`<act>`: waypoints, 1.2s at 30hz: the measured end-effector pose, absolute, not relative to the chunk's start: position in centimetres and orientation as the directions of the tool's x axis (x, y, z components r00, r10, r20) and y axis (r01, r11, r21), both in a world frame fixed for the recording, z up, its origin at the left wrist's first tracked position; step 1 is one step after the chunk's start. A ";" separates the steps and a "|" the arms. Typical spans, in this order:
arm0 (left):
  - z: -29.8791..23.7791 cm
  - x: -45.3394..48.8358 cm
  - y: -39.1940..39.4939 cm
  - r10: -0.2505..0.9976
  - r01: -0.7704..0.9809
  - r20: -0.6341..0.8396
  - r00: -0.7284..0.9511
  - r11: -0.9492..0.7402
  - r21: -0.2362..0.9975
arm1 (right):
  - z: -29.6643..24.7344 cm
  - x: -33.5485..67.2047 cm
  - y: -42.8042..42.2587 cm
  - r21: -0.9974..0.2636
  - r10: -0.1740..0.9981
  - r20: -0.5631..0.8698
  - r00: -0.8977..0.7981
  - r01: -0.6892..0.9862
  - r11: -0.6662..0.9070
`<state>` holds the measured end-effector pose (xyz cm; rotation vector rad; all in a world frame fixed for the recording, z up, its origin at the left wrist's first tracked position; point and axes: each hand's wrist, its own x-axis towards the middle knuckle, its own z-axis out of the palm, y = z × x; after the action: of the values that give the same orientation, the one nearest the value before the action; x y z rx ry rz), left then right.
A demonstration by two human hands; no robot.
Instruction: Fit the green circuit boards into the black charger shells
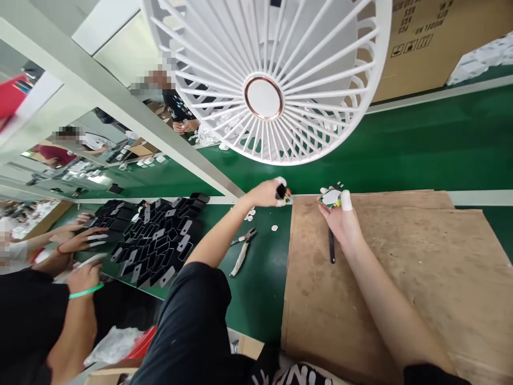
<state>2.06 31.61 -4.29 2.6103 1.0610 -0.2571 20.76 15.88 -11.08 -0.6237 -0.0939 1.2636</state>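
Note:
My left hand (265,193), a white cover on a fingertip, is closed around a small black part (281,191) with orange and yellow bits at its end. My fingers hide much of that part. To the right, above the edge of a brown cardboard sheet (385,278), my right hand (343,222) grips a small green circuit board (331,197) with a white piece on it. The right thumb wears a white cover too. Below this hand lies a slim black tool handle (332,247). Pliers (242,251) with pale-wrapped handles rest on the green table left of the cardboard.
A white fan (264,98) hangs close in front, above my hands. Many black rectangular housings (156,235) are piled at left, near a co-worker's hands (84,272). Small white discs (250,215) lie by the pliers. A large carton (425,48) stands at the back right.

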 end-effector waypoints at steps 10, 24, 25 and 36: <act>-3.1 0.7 18.4 0.647 0.250 0.386 0.658 -0.671 0.698 | -5.9 22.1 14.1 -0.570 0.967 -0.074 0.244 -0.806 0.160; 1.3 -1.1 11.4 0.831 -0.099 0.488 0.269 -0.480 0.872 | 1.8 18.3 6.3 -0.738 0.903 0.429 -0.021 -0.585 0.337; 1.6 -1.1 11.3 0.888 -0.149 0.413 0.203 -0.389 0.909 | 1.8 18.2 6.2 -0.734 0.893 0.449 -0.011 -0.575 0.362; 4.0 1.6 9.5 0.882 -0.314 0.247 0.401 -0.120 0.942 | 1.9 17.5 3.5 -0.711 0.797 0.565 0.215 -0.363 0.602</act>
<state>1.61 9.52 4.03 1.3098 0.5759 1.1224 17.52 3.48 1.94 -0.4825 -1.0762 0.8482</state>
